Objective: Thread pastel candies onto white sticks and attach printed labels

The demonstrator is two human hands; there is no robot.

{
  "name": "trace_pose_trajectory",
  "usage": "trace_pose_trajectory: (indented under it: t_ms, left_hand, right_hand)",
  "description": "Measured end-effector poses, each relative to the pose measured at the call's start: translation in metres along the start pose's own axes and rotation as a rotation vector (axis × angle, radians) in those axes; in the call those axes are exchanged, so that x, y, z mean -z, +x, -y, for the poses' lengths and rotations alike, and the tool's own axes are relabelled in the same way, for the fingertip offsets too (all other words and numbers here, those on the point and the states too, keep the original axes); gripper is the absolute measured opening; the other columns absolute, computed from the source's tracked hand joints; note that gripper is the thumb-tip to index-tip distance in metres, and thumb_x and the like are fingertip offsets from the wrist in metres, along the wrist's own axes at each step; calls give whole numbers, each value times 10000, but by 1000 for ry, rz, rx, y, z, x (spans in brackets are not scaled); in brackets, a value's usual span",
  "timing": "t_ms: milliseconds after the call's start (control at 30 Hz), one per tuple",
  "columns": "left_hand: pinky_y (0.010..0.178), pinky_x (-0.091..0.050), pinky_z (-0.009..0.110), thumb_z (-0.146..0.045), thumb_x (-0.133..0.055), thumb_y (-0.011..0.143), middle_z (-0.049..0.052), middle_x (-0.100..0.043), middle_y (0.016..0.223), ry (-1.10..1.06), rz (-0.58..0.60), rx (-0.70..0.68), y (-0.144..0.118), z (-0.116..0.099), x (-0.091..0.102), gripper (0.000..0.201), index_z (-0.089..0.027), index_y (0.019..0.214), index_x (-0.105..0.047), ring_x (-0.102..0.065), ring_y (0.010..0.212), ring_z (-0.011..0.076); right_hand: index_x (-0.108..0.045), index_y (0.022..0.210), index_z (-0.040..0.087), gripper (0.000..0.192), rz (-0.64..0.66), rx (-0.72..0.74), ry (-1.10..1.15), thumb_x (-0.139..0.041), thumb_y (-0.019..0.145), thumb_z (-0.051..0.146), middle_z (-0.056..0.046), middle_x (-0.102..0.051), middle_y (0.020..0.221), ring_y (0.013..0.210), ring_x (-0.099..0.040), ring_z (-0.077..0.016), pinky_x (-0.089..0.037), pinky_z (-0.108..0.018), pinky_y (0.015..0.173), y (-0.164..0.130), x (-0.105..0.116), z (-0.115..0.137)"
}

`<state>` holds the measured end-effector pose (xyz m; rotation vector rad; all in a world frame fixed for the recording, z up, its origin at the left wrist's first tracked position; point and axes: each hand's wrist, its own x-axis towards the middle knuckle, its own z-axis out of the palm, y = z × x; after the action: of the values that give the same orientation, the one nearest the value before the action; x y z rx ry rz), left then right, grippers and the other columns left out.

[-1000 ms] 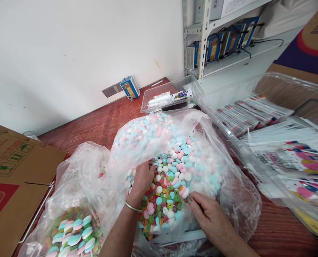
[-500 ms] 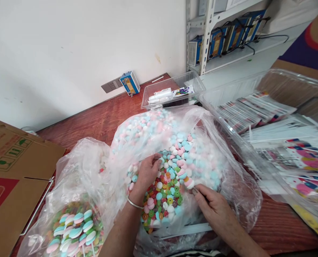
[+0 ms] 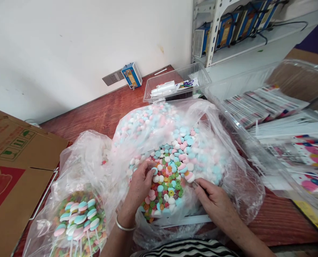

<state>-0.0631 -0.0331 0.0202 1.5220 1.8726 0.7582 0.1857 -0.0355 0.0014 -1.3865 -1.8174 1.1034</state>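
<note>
My left hand (image 3: 140, 184), with a bracelet at its wrist, pinches a small blue-and-white candy (image 3: 155, 171) between thumb and forefinger. In the fingertips of my right hand (image 3: 215, 201) is a candy skewer (image 3: 186, 173), stacked with pink, blue and white candies and an orange ring; its stick is hidden by the fingers. Both hands are over an open clear plastic bag (image 3: 244, 189) of pink, blue and white candies (image 3: 181, 144). Green, red and orange gummy rings (image 3: 172, 180) lie in front of these, between the hands.
At the left, finished candy skewers (image 3: 80, 219) lie on gummy rings in another plastic bag (image 3: 85, 150), beside a cardboard box (image 3: 22, 157). Clear bins (image 3: 237, 130) with printed packets stand at the right. A small blue device (image 3: 132, 75) sits by the wall socket; a shelf (image 3: 212, 34) is behind.
My left hand has drawn back from the candy pile, and a blue-and-white candy now shows in its fingers. My right hand keeps hold of the skewer. The view has shifted slightly.
</note>
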Motion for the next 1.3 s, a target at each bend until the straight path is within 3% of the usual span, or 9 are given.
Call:
trace_pose_trajectory:
  t_ms: [133, 233, 367, 533, 667, 800, 967, 1200, 1300]
  left_hand:
    - [775, -461, 298, -279, -557, 864, 35, -699, 970, -36, 17, 63, -17, 7, 9, 160, -227, 981, -652, -628, 881, 202]
    - [626, -469, 265, -339, -567, 867, 25, -687, 788, -252, 75, 173, -28, 6, 7, 184, -222, 990, -635, -629, 697, 176]
    - [432, -359, 209, -421, -614, 837, -21, -586, 574, -541, 156, 307, -38, -2, 0, 256, -202, 969, -621, -542, 476, 127]
    - [427, -360, 195, -413, -657, 802, -16, -597, 568, -591, 129, 328, -40, -7, 0, 281, -179, 956, -644, -551, 471, 115]
    - [507, -462, 228, -379, -672, 788, 29, -691, 838, -638, -34, 258, -30, -6, -5, 280, -197, 998, -642, -600, 552, 115]
    - [791, -507, 300, -269, -610, 827, 51, -703, 943, -468, -56, 61, -14, -13, -22, 162, -203, 966, -661, -645, 866, 188]
    - [846, -471, 341, -197, -553, 855, 32, -716, 986, -62, 33, -106, -13, -24, -29, 202, -233, 1022, -660, -638, 914, 214]
    - [660, -504, 272, -236, -530, 874, 32, -693, 903, -262, 122, 84, -44, -12, -14, 196, -196, 1049, -610, -655, 725, 163]
    - [667, -501, 271, -250, -535, 876, 31, -679, 866, -294, 111, 113, -55, -7, -12, 189, -181, 1035, -611, -641, 714, 156]
  right_hand:
    - [-556, 668, 208, 289, 12, -5, -6, -422, 903, 308, 29, -530, 574, 537, -488, -146, -380, -232, 493, -1, -1, -2]
    - [-570, 683, 206, 294, 29, -10, -7, -428, 908, 330, 27, -532, 581, 527, -477, -143, -366, -227, 470, -2, -1, -4]
    - [-613, 743, 194, 297, 68, -15, -13, -425, 909, 353, 20, -547, 607, 537, -488, -150, -374, -231, 477, -3, -1, -2]
    - [-621, 736, 189, 309, 88, -14, -36, -424, 902, 359, 24, -518, 591, 520, -470, -148, -364, -234, 474, -3, 0, 1]
    - [-613, 722, 195, 310, 94, -11, -40, -425, 904, 361, 27, -499, 587, 534, -477, -151, -368, -233, 486, -4, -1, 2]
    - [-590, 717, 198, 301, 104, -9, -26, -424, 910, 358, 22, -508, 604, 552, -485, -150, -372, -228, 493, -5, -2, 2]
    - [-597, 727, 196, 292, 93, -16, -23, -426, 901, 356, 26, -502, 594, 536, -476, -150, -365, -232, 490, -7, 3, 3]
    - [-592, 737, 197, 301, 120, -33, -16, -424, 917, 371, 28, -487, 613, 570, -488, -156, -369, -236, 521, -8, 0, 1]
    - [-604, 749, 193, 311, 139, -28, -17, -417, 921, 373, 26, -485, 614, 557, -471, -153, -352, -239, 504, -8, -2, 0]
